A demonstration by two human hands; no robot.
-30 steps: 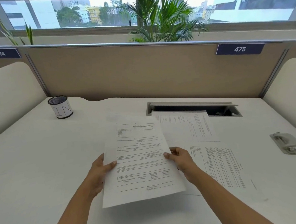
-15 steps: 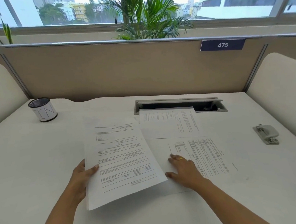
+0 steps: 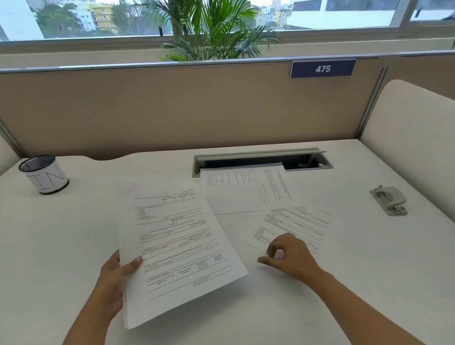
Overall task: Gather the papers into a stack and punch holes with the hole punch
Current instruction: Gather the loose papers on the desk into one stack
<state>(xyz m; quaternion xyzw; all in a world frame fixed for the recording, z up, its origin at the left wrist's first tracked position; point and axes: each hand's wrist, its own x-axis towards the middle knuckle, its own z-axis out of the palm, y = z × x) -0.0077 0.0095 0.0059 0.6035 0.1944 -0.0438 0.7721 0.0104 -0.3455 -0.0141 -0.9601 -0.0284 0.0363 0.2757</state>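
Left hand [image 3: 113, 282] pinched the lifted sheet [image 3: 177, 244], centre frame. Right hand [image 3: 289, 258] curled at near edge of flat sheet [image 3: 296, 221]; grip unclear. Risk: paper flush on worktop [image 3: 53, 263] could slip or crease.

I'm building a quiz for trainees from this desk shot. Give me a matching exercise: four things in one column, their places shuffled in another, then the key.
Things
1. hole punch
2. cup
3. form
4. far sheet

Places
A. gripped by the left hand
B. far left of the desk
C. top edge at the cable slot
D. right side of the desk, untouched

Pairs: 1-D; 2-B; 3-A; 4-C
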